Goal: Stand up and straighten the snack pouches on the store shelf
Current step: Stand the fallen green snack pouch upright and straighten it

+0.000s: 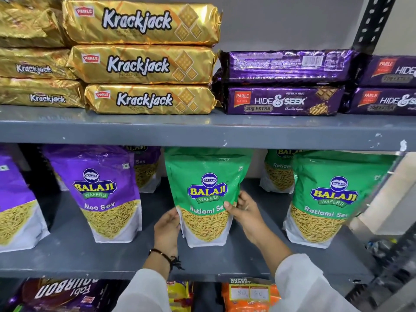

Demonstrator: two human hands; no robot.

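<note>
Green Ratlami Sev pouch (206, 197) stands upright on the grey shelf (67, 251). Left hand (166, 228) and right hand (245, 212) grasp its two side edges. Purple Aloo Sev pouch (101, 192) stands well apart to its left.

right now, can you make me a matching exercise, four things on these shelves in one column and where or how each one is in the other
Things:
1. Krackjack packs
2. Hide & Seek packs
3. Aloo Sev pouch
4. middle Ratlami Sev pouch

Places or states:
A. upright on the middle shelf, no hand on it
B. stacked flat, upper shelf, gold wrap
C. held between both hands, the left hand and the right hand
D. stacked flat, upper shelf, purple wrap

Pairs: 1-B, 2-D, 3-A, 4-C
</note>
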